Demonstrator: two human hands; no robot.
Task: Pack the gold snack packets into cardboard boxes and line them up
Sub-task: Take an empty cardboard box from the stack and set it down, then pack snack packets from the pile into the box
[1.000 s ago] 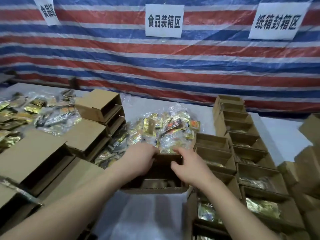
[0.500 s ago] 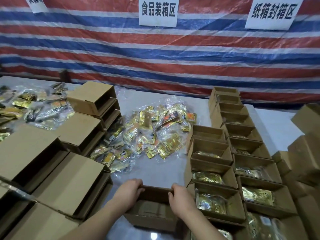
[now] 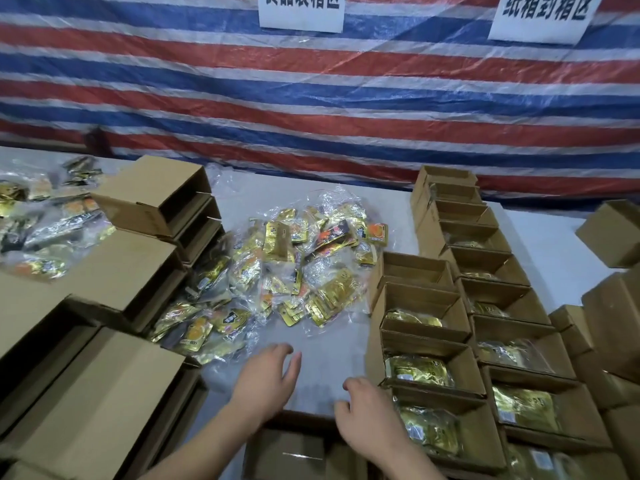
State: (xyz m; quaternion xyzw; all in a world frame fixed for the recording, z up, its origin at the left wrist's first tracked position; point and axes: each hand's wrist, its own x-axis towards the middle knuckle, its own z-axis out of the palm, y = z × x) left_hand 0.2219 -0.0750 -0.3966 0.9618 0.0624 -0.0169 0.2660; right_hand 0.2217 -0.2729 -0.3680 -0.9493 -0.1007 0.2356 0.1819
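An open empty cardboard box point(image 3: 294, 448) stands at the table's near edge, under my wrists. My left hand point(image 3: 266, 379) hovers above its far rim with fingers spread, holding nothing. Beside it, my right hand point(image 3: 367, 410) has loosely curled fingers and is also empty. Ahead lies a heap of gold snack packets point(image 3: 287, 271) in clear plastic wrap. To the right, two rows of open boxes point(image 3: 433, 344) run away from me; several hold gold packets point(image 3: 415, 368).
Stacks of empty boxes point(image 3: 104, 375) lying on their sides fill the left. More packets point(image 3: 41, 223) lie at the far left. Further cardboard boxes point(image 3: 613, 306) stand at the right edge. A striped tarp point(image 3: 311, 98) with paper signs hangs behind the table point(image 3: 329, 362).
Both hands pulled the open box toward me from beside the packet heap to the table's near edge. They have let go of its rim and now hover above it.
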